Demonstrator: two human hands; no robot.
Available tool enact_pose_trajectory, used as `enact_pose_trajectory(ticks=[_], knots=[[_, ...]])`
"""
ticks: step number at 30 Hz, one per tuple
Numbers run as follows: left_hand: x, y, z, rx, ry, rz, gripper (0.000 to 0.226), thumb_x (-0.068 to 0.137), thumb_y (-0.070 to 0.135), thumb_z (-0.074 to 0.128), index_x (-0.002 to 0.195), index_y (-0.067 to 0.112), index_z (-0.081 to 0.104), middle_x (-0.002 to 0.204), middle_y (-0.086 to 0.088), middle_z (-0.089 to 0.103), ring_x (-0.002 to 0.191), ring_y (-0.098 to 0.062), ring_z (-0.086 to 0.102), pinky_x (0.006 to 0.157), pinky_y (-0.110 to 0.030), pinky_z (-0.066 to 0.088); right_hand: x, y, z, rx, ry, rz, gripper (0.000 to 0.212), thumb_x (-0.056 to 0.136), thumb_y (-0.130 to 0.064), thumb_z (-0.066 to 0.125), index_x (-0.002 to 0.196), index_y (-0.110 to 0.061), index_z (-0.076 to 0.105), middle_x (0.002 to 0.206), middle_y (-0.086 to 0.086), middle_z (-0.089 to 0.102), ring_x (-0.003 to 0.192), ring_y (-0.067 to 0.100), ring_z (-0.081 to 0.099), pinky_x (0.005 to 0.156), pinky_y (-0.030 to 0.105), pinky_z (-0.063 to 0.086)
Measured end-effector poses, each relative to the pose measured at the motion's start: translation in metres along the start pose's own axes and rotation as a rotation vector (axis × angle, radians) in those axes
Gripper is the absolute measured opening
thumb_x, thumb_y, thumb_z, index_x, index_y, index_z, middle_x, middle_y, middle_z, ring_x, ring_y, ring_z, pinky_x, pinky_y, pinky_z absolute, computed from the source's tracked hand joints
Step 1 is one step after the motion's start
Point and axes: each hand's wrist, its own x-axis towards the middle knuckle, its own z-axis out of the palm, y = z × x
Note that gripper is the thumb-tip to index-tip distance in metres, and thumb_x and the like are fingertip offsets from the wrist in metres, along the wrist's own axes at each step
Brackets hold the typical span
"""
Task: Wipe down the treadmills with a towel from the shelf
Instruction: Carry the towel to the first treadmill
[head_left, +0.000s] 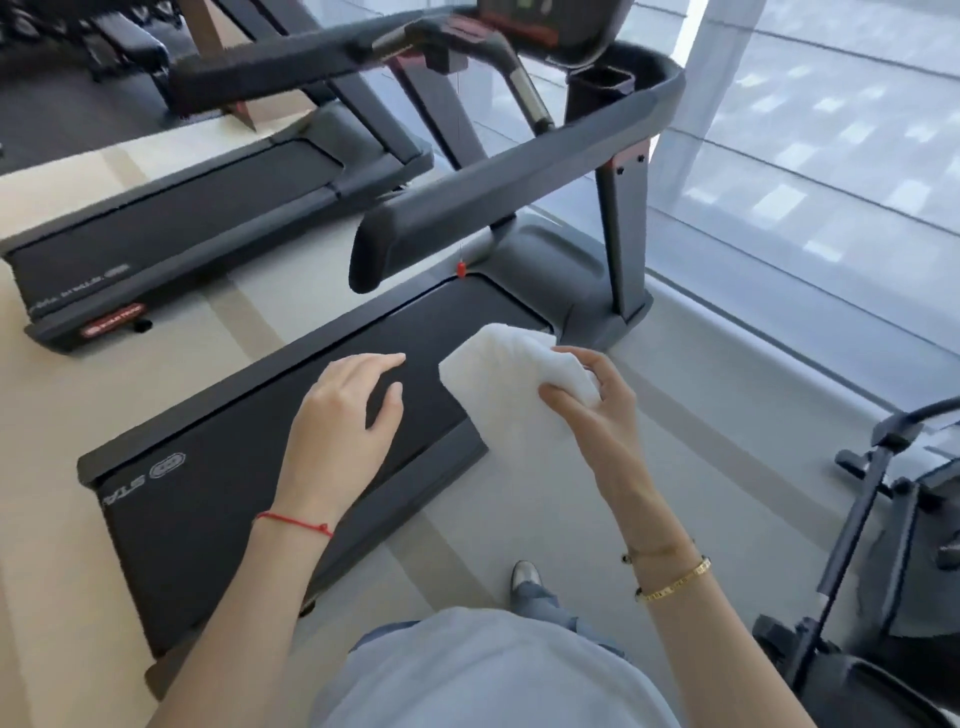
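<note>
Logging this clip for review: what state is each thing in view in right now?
towel: bunched, held in the air over the near treadmill's right edge.
right hand: fingers curled round the towel.
left hand: open, holding nothing, over the belt.
near treadmill: belt bare, nobody on it.
safety clip: hanging on its cord above the deck.
far treadmill: unoccupied.

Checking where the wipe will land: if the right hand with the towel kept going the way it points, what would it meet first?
Probably the near treadmill. The right hand grips the towel and points forward-left over the belt's right edge; the handrail lies beyond. Depth is unclear, so this is a guess.
</note>
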Motion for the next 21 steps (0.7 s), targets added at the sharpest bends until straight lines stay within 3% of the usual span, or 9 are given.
enact_pose_trajectory(ticks=[4,10,13,16,21], knots=[[0.058,0.023,0.023,0.038,0.099,-0.050,0.029,0.097,0.019,0.055,0.125,0.017,0.063,0.122,0.003,0.064,0.114,-0.011,0.055,0.099,-0.022,0.041,0.088,-0.013,-0.019,-0.002,-0.080,-0.056,0.031,0.083,-0.008,0.071,0.109,-0.023,0.065,0.111,-0.007,0.067,0.102,0.011,0.060,0.076,0.020,0.053],[0.130,0.037,0.040,0.125,0.184,-0.096,0.029,0.097,0.018,0.055,0.124,0.015,0.063,0.124,0.002,0.064,0.118,-0.012,0.053,0.102,-0.019,0.035,0.191,-0.031,-0.017,0.016,-0.174,-0.098,0.032,0.083,-0.012,0.070,0.110,-0.027,0.065,0.104,-0.018,0.066,0.095,-0.001,0.059,0.072,0.016,0.049],[0.163,0.035,0.048,0.158,0.214,-0.118,0.029,0.096,0.016,0.056,0.124,0.014,0.063,0.124,0.000,0.064,0.117,-0.015,0.053,0.102,-0.026,0.039,0.235,-0.037,-0.008,0.052,-0.204,-0.103,0.032,0.082,-0.014,0.070,0.110,-0.029,0.065,0.104,-0.015,0.066,0.092,0.000,0.059,0.066,0.015,0.048],[0.198,0.026,0.054,0.182,0.232,-0.141,0.029,0.096,0.014,0.056,0.124,0.011,0.063,0.124,-0.003,0.063,0.117,-0.020,0.054,0.103,-0.035,0.042,0.279,-0.040,0.008,0.078,-0.230,-0.142,0.033,0.083,-0.011,0.069,0.112,-0.025,0.064,0.107,-0.010,0.067,0.098,0.006,0.059,0.076,0.016,0.051],[0.251,0.001,0.067,0.210,0.227,-0.202,0.029,0.096,0.015,0.056,0.123,0.010,0.063,0.123,-0.004,0.063,0.118,-0.024,0.054,0.102,-0.039,0.043,0.346,-0.029,0.040,-0.027,-0.216,-0.217,0.032,0.084,-0.011,0.063,0.113,-0.025,0.061,0.104,-0.019,0.065,0.092,-0.006,0.057,0.074,0.011,0.047]])
